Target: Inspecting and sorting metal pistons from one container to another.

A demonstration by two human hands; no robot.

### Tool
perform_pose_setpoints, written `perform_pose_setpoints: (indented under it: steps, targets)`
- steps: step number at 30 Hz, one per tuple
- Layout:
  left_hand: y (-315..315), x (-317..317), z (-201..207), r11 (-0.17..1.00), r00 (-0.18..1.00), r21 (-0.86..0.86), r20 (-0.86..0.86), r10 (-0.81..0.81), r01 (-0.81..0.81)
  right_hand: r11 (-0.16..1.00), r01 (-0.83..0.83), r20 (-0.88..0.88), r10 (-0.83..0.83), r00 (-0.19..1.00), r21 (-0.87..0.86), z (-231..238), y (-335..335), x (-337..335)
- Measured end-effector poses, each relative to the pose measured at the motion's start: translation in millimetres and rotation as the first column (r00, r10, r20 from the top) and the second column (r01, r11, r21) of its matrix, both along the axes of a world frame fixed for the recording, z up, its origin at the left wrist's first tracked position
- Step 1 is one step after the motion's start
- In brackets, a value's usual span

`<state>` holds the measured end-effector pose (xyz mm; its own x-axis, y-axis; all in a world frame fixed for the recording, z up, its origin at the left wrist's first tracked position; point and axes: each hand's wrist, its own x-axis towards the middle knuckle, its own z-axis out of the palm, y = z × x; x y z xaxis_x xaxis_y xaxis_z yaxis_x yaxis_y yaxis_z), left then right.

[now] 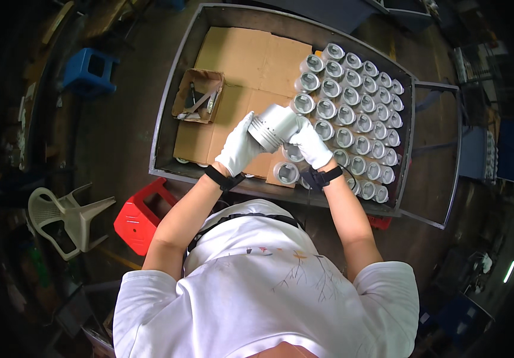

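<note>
Here, a grooved silvery piston point(276, 124) in the grasp of left hand point(238, 149) and right hand point(310, 144).

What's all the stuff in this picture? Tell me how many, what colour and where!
Metal bin: one, grey, top middle
Cardboard sheets: count unclear, brown, inside the bin
Small box: one, brown, bin's left side
Standing cylinders: dozens, silver, mostly bin's right side
Held cylinder: one, silver, centre
Blue stool: one, blue, upper left
Red stool: one, red, lower left
Chair: one, cream, lower left
Shirt: one, white, bottom
Left hand: one, white-gloved, centre
Right hand: one, white-gloved, centre
</note>
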<state>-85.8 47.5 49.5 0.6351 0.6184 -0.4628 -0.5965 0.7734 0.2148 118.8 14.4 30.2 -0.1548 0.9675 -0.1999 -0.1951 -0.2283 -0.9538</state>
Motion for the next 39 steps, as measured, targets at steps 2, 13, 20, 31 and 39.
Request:
perform_pose_setpoints:
  steps: [2,13,20,31,39]
  targets:
    - [-2,-2,-1,0.996,0.998,0.075,-0.048,0.05,-0.046,0.999,0.031,0.008,-0.031,0.999,-0.009,20,-1,-11]
    - [-12,-10,2,0.811,0.86,0.566,-0.479,0.173,0.152,0.999,0.032,0.061,-0.032,0.998,-0.011,44,-9,-17]
    - [-1,-23,37,0.922,0.978,0.358,-0.193,-0.081,0.147,0.859,-0.216,0.609,-0.133,0.782,0.465,68,-4,-6]
    - [-7,-20,26,0.914,0.916,0.366,-0.401,-0.016,0.176,0.915,-0.324,0.611,0.116,0.783,0.242,70,16,-1]
    - [0,-26,27,0.888,0.896,0.336,-0.414,-0.159,0.313,0.923,-0.007,0.233,0.104,0.967,-0.386,76,33,-11]
